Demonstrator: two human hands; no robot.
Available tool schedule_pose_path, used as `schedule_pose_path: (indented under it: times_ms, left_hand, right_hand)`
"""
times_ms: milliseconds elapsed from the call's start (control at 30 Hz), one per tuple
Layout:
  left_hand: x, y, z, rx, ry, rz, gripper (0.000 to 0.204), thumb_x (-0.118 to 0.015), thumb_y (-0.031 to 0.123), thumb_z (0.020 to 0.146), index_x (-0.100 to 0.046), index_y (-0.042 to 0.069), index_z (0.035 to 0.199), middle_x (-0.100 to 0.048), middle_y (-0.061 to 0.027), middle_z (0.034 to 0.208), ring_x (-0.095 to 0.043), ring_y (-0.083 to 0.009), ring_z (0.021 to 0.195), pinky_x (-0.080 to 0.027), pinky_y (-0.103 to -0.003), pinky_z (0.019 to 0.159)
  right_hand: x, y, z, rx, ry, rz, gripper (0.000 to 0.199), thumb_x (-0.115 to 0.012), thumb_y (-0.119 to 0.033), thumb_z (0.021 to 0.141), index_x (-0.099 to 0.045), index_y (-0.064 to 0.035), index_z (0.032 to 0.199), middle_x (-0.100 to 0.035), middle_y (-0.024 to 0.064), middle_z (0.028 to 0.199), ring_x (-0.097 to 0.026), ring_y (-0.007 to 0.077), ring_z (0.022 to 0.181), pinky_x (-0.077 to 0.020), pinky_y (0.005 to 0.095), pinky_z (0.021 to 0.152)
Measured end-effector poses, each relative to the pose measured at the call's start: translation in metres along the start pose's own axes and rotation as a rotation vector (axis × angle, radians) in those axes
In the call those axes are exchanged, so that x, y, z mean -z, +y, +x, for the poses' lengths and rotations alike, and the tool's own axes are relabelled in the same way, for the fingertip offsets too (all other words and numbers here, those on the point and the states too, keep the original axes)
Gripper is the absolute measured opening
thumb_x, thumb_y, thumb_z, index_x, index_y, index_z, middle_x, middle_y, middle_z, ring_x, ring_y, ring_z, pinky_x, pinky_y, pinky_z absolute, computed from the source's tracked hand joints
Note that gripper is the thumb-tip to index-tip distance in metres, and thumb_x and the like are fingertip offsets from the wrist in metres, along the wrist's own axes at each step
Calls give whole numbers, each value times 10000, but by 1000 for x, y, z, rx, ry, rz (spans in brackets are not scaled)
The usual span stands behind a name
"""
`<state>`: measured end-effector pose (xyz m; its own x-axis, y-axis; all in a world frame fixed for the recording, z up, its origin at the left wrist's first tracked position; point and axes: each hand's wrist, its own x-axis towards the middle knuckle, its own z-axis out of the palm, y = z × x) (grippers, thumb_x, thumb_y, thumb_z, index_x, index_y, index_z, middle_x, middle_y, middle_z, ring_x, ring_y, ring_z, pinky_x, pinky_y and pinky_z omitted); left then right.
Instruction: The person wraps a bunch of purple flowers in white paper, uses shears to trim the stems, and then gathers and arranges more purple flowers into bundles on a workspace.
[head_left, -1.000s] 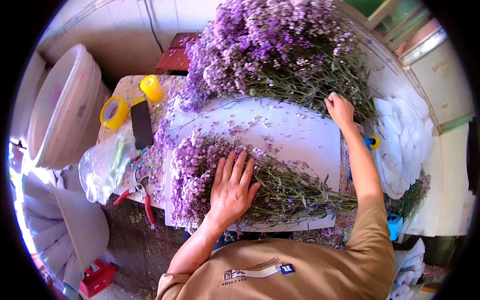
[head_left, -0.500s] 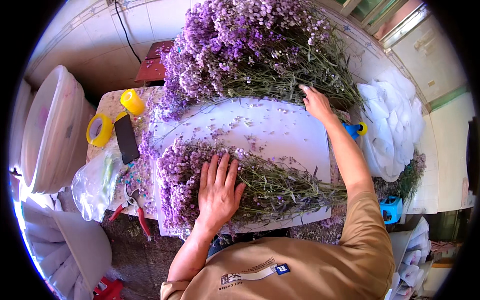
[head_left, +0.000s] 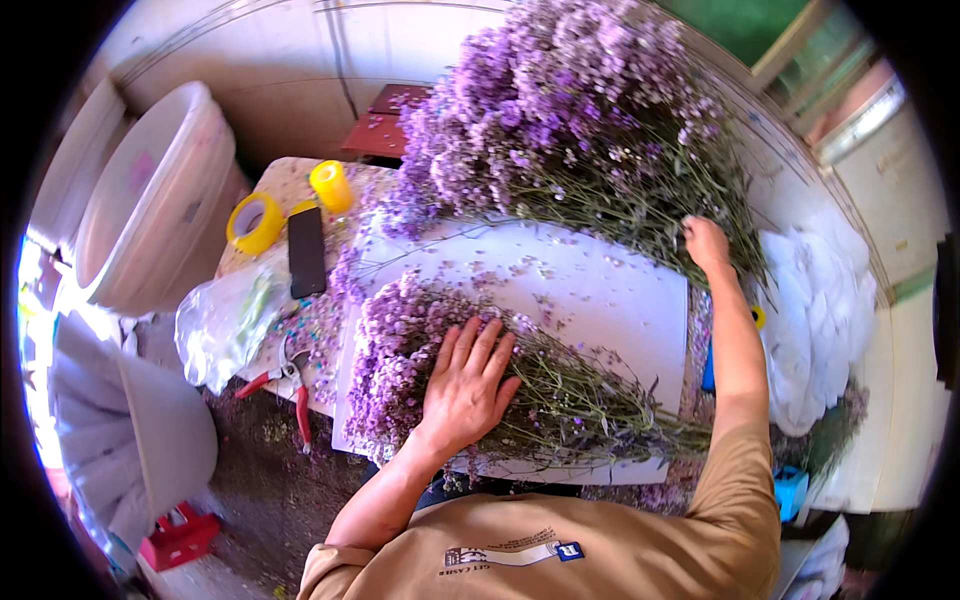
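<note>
While the near bunch of purple flowers (head_left: 550,385) is covered by the left hand (head_left: 468,385), laid palm down with its fingers extended and not closed round anything, the far pile of purple flowers (head_left: 590,140) is met at its stems by the right hand (head_left: 707,245). The near bunch is laid on a white sheet (head_left: 630,310) on the tabletop (head_left: 285,185), and the far pile is heaped beyond the sheet's bare middle. In the near bunch the long axis is set crosswise, the heads placed to the left and the stems drawn out to the right, with the left hand set about where the two meet. In the far pile the heads are turned left and away, and the stems are slanted rightward, so that its stem side is faced by the right hand, clearly the nearer one. There the grip is curled at the near edge; whether any stem is pinched cannot be told.
</note>
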<state>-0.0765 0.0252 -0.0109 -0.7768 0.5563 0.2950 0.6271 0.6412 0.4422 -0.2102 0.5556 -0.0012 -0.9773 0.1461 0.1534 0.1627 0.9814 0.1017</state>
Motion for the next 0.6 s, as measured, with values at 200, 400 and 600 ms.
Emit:
schedule_pose_path:
  times_ms: [200, 400, 600]
  left_hand:
    - [-1, -1, -7, -5, 21, 0, 569, -651, 322, 950, -530, 57, 1439, -492, -162, 1502, -410, -379, 1427, -262, -531, 1214]
    - [-2, -4, -8, -5, 41, 13, 561, -650, 328, 950, -537, 53, 1425, -501, -160, 1486, -420, -374, 1416, -265, -525, 1213]
    - [-7, -5, -10, -37, 105, -10, 542, -643, 335, 957, -546, 53, 1410, -511, -159, 1475, -420, -370, 1414, -272, -520, 1210]
  right_hand:
    - [73, 26, -10, 127, 77, 354, 179, -632, -74, 911, -709, -38, 1068, -713, 176, 928, -688, 338, 832, -529, 426, 764]
    - [180, -57, -52, 234, 106, 247, 291, -729, -180, 898, -721, -81, 1171, -685, 116, 845, -630, 241, 686, -506, 353, 675]
    - [204, -102, -89, 233, -100, -231, 471, -813, -289, 812, -683, -124, 1234, -710, 128, 845, -692, 358, 794, -522, 480, 723]
